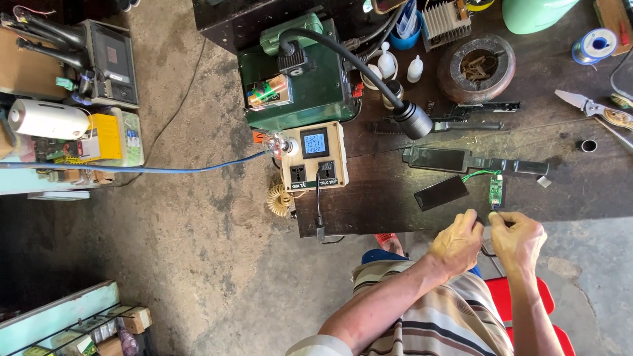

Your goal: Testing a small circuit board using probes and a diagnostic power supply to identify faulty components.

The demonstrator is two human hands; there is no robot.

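My left hand (458, 242) and my right hand (517, 240) meet at the front edge of the dark workbench (395, 211), fingertips pinched close together. A thin dark wire (488, 251) loops between them; both hands seem to grip it, though what sits at the fingertips is too small to make out. Just beyond the fingers lies a small green circuit board (496, 190) with green leads. A flat black rectangular piece (440, 192) rests to its left. A long black casing (475, 162) lies further back.
A beige meter box with sockets (314, 158), a green case (297, 79), a black hose with a nozzle (414, 118), small white bottles (387, 64), a round dish of scraps (478, 67), a solder spool (597, 45) and pliers (593, 107) stand on the bench. A blue cable (165, 169) crosses the concrete floor.
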